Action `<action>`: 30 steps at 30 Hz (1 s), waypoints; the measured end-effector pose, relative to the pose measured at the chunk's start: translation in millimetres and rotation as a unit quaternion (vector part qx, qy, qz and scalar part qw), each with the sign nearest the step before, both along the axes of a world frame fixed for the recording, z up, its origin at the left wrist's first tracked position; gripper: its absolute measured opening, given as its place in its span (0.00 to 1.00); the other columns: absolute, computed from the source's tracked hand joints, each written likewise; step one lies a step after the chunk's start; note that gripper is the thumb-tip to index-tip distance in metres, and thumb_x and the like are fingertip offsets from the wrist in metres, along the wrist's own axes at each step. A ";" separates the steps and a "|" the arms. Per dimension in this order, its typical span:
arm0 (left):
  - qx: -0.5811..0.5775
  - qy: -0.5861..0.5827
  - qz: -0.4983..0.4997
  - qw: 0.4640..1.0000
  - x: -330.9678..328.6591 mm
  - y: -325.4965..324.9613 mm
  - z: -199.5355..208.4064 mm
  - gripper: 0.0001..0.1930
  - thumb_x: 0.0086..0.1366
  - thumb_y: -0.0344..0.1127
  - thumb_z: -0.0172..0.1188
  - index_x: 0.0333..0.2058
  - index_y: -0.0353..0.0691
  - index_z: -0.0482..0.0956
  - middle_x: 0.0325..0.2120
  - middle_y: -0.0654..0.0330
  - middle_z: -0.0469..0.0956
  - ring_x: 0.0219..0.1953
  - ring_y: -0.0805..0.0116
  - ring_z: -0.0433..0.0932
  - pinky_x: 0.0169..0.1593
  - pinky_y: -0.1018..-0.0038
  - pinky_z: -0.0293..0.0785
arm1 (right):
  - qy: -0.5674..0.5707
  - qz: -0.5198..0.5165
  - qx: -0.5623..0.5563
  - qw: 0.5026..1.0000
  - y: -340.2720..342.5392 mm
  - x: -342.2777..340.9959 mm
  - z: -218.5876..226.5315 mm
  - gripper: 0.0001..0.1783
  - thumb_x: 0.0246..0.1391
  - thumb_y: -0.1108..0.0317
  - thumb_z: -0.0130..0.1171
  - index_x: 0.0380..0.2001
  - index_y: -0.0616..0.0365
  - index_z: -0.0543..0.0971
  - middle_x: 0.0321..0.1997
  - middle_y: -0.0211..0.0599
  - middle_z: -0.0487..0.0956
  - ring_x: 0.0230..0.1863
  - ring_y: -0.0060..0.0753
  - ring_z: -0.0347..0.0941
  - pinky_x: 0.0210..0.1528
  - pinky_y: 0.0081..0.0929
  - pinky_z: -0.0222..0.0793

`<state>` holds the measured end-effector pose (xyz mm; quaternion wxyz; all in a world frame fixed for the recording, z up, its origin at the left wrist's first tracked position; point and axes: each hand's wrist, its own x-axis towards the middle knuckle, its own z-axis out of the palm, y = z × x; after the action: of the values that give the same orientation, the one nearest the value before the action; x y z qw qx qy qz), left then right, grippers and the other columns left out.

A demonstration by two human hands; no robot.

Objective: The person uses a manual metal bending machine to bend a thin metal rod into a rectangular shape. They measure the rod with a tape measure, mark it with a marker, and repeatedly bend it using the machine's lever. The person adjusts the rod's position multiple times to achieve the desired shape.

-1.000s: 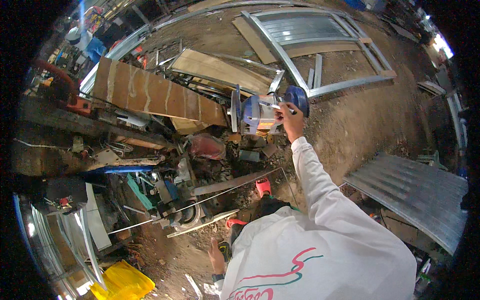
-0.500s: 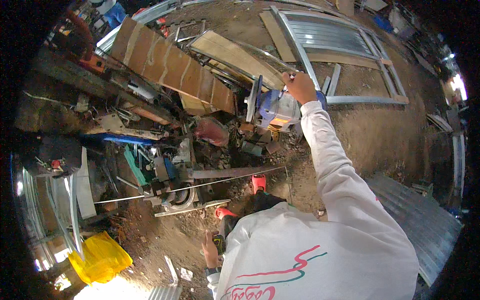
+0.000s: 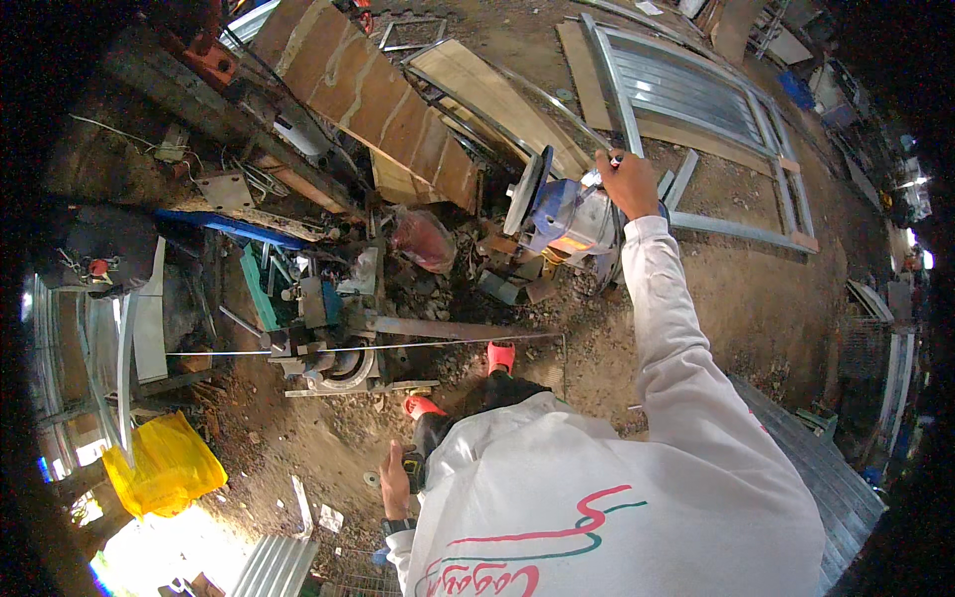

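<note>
My right hand (image 3: 631, 184) reaches far forward, its fingers closed round the handle of a blue and grey cut-off saw (image 3: 577, 221). The saw's round disc side (image 3: 527, 191) faces left, and its lower part is hard to make out among the scrap. Low at the left of my body, my left hand (image 3: 395, 483) is closed around a black and yellow tape measure (image 3: 413, 468). A long thin metal rod (image 3: 448, 344) runs across the ground in front of my feet, over a metal clamp-like base (image 3: 343, 370).
Leaning wooden boards (image 3: 368, 99) stand ahead on the left. A galvanized metal frame (image 3: 731, 224) lies on the dirt at the far right. Corrugated sheet (image 3: 826, 478) is beside my right side. A yellow sack (image 3: 164, 463) sits at the left. Scrap and rubble lie around the saw.
The view has turned slightly, so the surroundings sit shifted in the picture. My right hand still grips the saw handle, and the left hand still holds the tape measure.
</note>
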<state>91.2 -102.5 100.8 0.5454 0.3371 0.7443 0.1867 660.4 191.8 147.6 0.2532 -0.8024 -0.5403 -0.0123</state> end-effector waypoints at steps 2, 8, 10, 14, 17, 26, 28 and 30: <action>0.002 0.000 -0.001 1.000 -0.7 1.4 -2.1 0.32 0.74 0.56 0.44 0.39 0.27 0.82 0.30 0.58 0.80 0.32 0.70 0.75 0.41 0.72 0.71 | 0.000 0.035 0.010 0.999 -4.1 -4.3 -0.4 0.25 0.57 0.48 0.58 0.27 0.62 0.83 0.20 0.49 0.80 0.25 0.50 0.80 0.30 0.42 0.74; -0.033 -0.036 0.023 0.999 -0.1 10.5 3.2 0.32 0.73 0.56 0.44 0.39 0.27 0.82 0.30 0.56 0.81 0.32 0.69 0.75 0.41 0.72 0.71 | 0.105 0.026 -0.004 0.994 -8.1 -6.1 -9.2 0.20 0.60 0.53 0.56 0.31 0.61 0.82 0.22 0.53 0.79 0.25 0.57 0.77 0.27 0.42 0.72; -0.030 -0.027 0.006 0.999 -1.0 12.7 2.3 0.32 0.73 0.57 0.45 0.39 0.27 0.82 0.30 0.56 0.81 0.32 0.69 0.75 0.41 0.73 0.71 | 0.040 0.000 0.054 0.998 -11.5 -13.3 -29.3 0.21 0.60 0.53 0.55 0.26 0.61 0.80 0.21 0.52 0.79 0.24 0.59 0.76 0.26 0.46 0.71; -0.008 -0.025 0.000 1.000 4.7 12.4 2.7 0.28 0.70 0.56 0.50 0.39 0.30 0.82 0.32 0.59 0.80 0.33 0.70 0.74 0.41 0.73 0.70 | 0.025 -0.044 0.154 0.987 -27.8 -20.0 -44.2 0.18 0.62 0.57 0.54 0.24 0.59 0.79 0.20 0.50 0.79 0.23 0.58 0.76 0.26 0.46 0.71; -0.098 -0.069 0.053 0.991 -8.5 12.9 -9.8 0.25 0.68 0.53 0.53 0.42 0.32 0.80 0.35 0.60 0.79 0.37 0.70 0.74 0.45 0.74 0.68 | 0.096 0.008 0.193 0.977 -44.6 -47.0 -35.2 0.13 0.61 0.61 0.57 0.28 0.58 0.80 0.24 0.49 0.80 0.24 0.51 0.79 0.27 0.41 0.72; 0.012 -0.235 -0.201 0.951 25.5 92.0 -28.0 0.28 0.66 0.46 0.51 0.60 0.35 0.69 0.58 0.55 0.70 0.59 0.64 0.67 0.62 0.72 0.61 | -0.014 0.004 0.075 0.997 -97.7 -33.6 -41.7 0.20 0.56 0.57 0.63 0.46 0.59 0.79 0.41 0.51 0.77 0.40 0.56 0.76 0.44 0.41 0.73; 0.081 -0.176 -0.325 0.926 81.7 131.1 3.6 0.30 0.66 0.47 0.51 0.62 0.34 0.67 0.61 0.51 0.67 0.63 0.60 0.65 0.65 0.71 0.58 | -0.006 0.027 -0.045 0.999 -104.4 -39.5 -44.5 0.29 0.51 0.54 0.65 0.54 0.57 0.74 0.49 0.56 0.72 0.46 0.60 0.75 0.48 0.48 0.72; 0.052 -0.158 -0.376 0.912 156.2 180.8 18.1 0.35 0.65 0.51 0.56 0.63 0.32 0.64 0.60 0.43 0.68 0.63 0.56 0.67 0.66 0.68 0.58 | -0.010 0.035 -0.071 0.997 -103.6 -50.5 -44.2 0.32 0.49 0.55 0.66 0.56 0.57 0.72 0.51 0.56 0.71 0.46 0.61 0.74 0.49 0.47 0.72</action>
<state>247.4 78.3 119.0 0.6678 0.5858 0.4556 0.0573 609.9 88.3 103.4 0.1906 -0.7988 -0.5700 0.0267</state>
